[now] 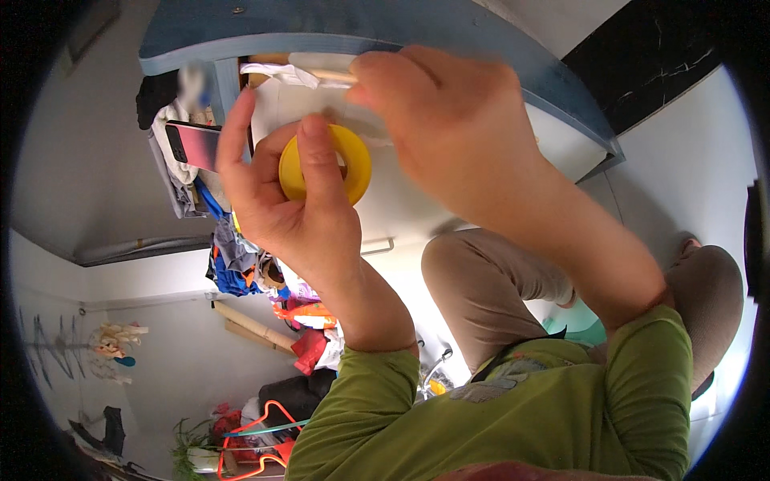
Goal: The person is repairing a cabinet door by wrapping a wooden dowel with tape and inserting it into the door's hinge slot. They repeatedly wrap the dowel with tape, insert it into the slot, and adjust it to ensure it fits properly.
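My left hand [293, 188] grips a yellow ring-shaped roll of tape [359, 164], the thumb across its face and the index finger pointing up. Above and to the right of it, my right hand [449, 104] is closed in a pinch, slightly blurred. A pale, thin piece [333, 74] reaches its fingertips; whether they hold it is hard to make out. Beside this lies crumpled white wrapping [281, 74], just under the edge of a blue-grey top [345, 24]. Both hands are over a white drawer-like surface [401, 188].
A pink phone [192, 144] stands near clothes on the left. Below it is a heap of coloured cloth and bags [237, 260]. A metal handle [377, 245] shows below my left hand. My bent knee [473, 272] is under my right forearm. Orange hangers [265, 417] and a plant [192, 445] are lower left.
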Demonstrator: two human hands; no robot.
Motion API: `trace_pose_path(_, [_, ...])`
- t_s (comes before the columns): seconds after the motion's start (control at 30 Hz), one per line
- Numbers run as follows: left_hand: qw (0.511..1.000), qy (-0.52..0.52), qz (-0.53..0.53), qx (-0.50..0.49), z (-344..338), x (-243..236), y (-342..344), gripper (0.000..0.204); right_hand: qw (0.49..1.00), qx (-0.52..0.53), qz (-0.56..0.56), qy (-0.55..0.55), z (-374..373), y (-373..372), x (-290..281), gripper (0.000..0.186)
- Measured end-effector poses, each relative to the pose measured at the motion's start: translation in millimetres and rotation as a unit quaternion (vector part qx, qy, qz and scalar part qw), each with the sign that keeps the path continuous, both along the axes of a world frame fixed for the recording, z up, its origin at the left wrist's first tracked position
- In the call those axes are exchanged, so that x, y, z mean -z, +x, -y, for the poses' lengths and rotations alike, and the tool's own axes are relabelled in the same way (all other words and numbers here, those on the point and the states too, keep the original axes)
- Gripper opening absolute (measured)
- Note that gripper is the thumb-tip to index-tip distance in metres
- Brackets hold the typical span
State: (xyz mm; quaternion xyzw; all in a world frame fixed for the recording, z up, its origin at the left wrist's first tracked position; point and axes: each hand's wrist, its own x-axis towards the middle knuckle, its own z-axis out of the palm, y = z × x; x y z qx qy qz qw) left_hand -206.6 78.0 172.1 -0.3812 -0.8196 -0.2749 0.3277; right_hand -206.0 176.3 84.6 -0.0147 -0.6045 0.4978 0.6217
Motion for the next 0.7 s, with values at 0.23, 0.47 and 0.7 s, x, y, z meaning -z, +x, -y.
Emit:
trace_pose_path(0.23, [0.996,-0.069,0.049,-0.022,-4,-15,5,0.061,0.993,0.099,0.019,0.063,-4,-3,-6,0.019])
trace_pose_path(0.47, [0.997,-0.038,0.062,-0.017,-8,-28,5,0.054,0.993,-0.101,0.014,-0.058,-2,-2,-12,0.018])
trace_pose_path(0.7, [0.997,-0.025,0.068,-0.025,-12,-24,7,0.055,0.919,-0.343,0.032,-0.193,-1,4,-23,0.021])
